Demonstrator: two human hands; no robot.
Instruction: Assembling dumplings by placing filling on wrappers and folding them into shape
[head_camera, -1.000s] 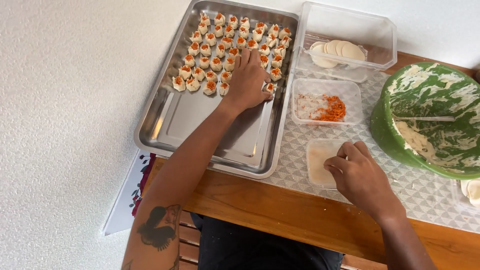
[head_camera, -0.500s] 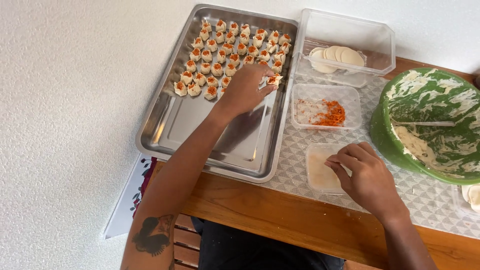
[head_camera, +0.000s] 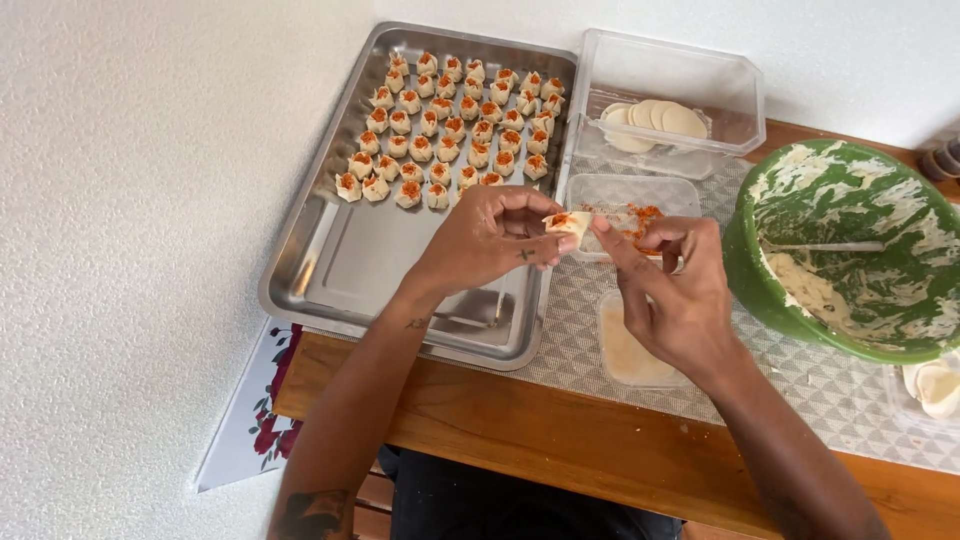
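Progress check: metal tray (head_camera: 330, 270) upper half packed with rows of finished dumplings (head_camera: 450, 125), lower half bare, room for plenty more. Left hand (head_camera: 485, 240) pinches one dumpling (head_camera: 570, 225) in narrow fingertip grip above tray edge; right hand (head_camera: 675, 290) touches it, fingers loose. Wrappers (head_camera: 655, 120) left in clear box, filling in green bowl (head_camera: 850, 260). Roughly halfway, I'd say.

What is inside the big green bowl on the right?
The green bowl holds pale filling smeared over its walls, with a light utensil lying across it. Its bottom is hidden under the smears.
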